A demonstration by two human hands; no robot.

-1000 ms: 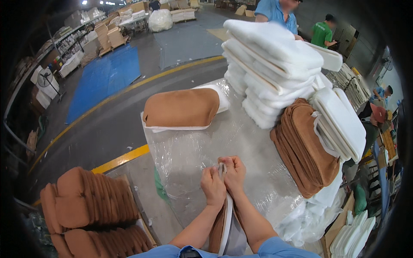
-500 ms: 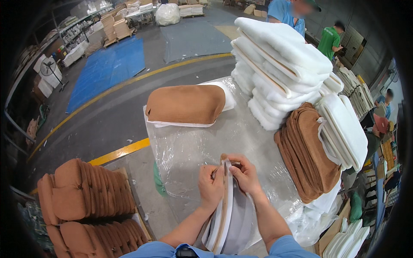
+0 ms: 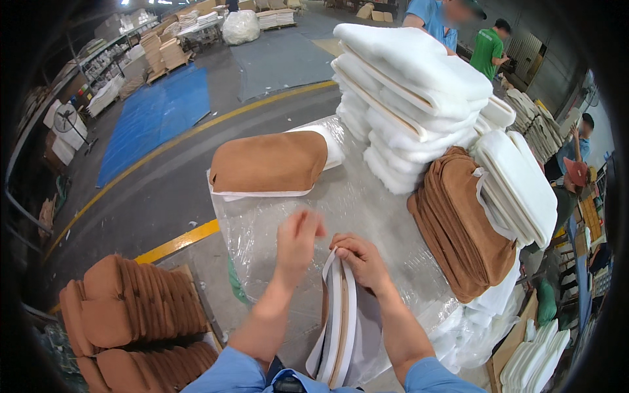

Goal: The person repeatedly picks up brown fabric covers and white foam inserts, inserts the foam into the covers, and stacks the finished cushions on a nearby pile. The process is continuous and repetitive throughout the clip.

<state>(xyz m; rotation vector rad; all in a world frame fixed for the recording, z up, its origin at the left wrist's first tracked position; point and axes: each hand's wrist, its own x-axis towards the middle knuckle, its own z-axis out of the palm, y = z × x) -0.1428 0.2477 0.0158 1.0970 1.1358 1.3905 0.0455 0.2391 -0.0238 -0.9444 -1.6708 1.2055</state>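
Right hand (image 3: 362, 263): fingers pinched on top end of grey-and-white fabric cover (image 3: 352, 308), near edge of desk (image 3: 386, 219). Left hand (image 3: 298, 243) raised, blurred; fingers seemingly half-open, empty. Green shirt (image 3: 487, 54) print unreadable.

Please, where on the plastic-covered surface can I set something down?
Bare: between the brown pad and brown stack, down to the right hand; also a smaller patch left of the left hand. Crowded: the right side, with that stack and the white pile.

The right hand (image 3: 362, 263) pinches the far end of a grey-and-white cover (image 3: 352, 321); the blurred left hand (image 3: 296, 245) hovers just left.
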